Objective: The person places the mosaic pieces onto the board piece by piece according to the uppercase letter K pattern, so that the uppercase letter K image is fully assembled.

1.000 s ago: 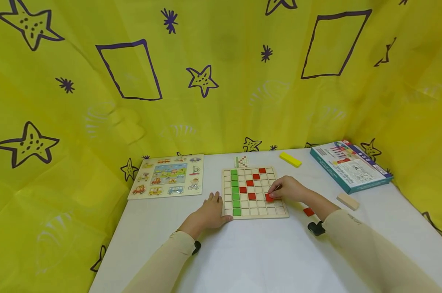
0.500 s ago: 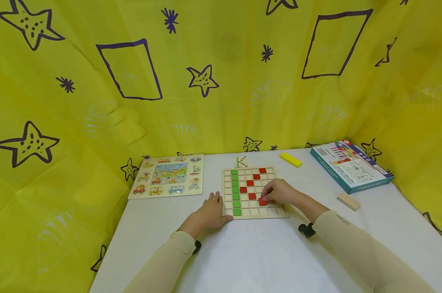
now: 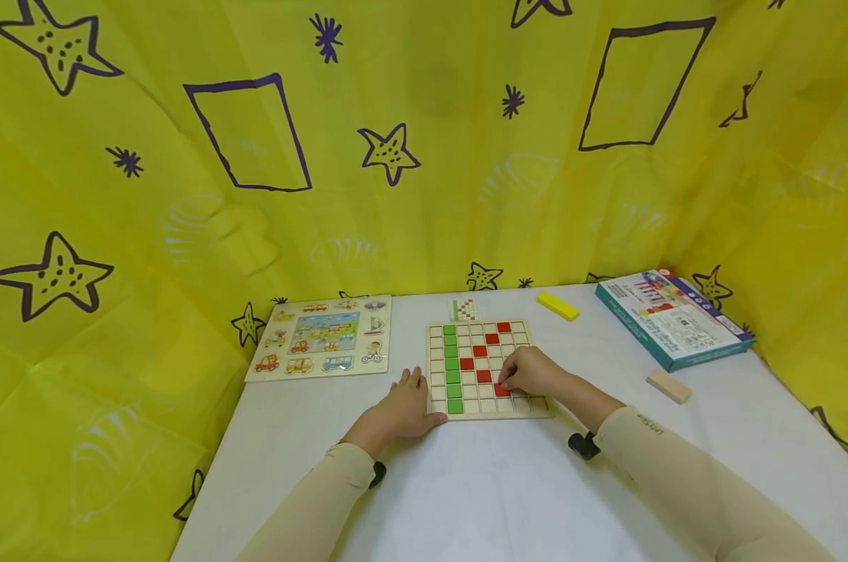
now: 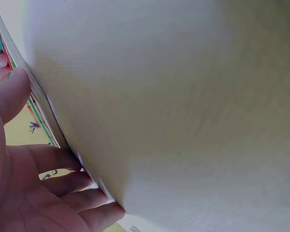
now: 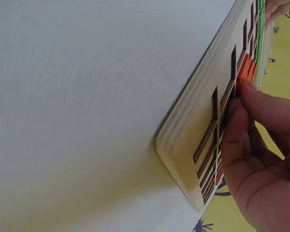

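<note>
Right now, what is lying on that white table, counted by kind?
Puzzle boards: 2 (grid board, picture board)
Loose blocks: 2 (yellow block, wooden block)
Box: 1
Pattern card: 1
Total: 6

Left hand (image 3: 404, 407) flat (fingers straight), right hand (image 3: 531, 371) pinching.
</note>
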Action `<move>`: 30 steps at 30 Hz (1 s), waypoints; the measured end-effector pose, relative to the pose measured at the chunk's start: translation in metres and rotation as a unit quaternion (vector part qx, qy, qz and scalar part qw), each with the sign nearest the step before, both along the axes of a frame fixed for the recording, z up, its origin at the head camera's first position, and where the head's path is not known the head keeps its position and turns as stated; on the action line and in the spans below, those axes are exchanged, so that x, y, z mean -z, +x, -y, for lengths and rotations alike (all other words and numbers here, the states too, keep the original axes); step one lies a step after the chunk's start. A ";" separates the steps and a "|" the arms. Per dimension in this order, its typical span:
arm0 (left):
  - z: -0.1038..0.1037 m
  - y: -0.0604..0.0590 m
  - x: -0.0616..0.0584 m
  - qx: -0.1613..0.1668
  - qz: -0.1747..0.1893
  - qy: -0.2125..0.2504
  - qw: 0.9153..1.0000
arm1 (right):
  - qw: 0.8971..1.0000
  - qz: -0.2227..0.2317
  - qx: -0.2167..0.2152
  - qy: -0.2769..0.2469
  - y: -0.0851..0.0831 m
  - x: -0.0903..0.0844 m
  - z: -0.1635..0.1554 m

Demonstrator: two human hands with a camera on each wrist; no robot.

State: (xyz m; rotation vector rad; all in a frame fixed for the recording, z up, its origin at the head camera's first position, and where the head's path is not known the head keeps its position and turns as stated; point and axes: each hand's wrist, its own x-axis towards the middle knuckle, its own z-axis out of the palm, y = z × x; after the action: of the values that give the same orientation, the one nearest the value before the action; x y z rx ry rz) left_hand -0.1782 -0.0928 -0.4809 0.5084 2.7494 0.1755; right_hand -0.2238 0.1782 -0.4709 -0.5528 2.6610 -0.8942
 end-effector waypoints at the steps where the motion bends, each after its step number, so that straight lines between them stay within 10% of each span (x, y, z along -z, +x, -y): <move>1: 0.000 0.000 0.000 -0.001 0.001 0.001 1.000 | 1.000 -0.005 -0.003 0.002 0.000 0.001 0.000; 30: -0.001 0.002 -0.003 -0.002 0.002 0.003 1.000 | 0.998 0.019 0.038 -0.043 0.008 -0.007 -0.042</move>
State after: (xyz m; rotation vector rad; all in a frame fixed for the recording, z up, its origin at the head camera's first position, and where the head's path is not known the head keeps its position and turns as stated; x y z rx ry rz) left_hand -0.1758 -0.0916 -0.4784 0.5021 2.7473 0.1849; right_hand -0.2163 0.2202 -0.4642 -0.4530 2.6342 -1.0353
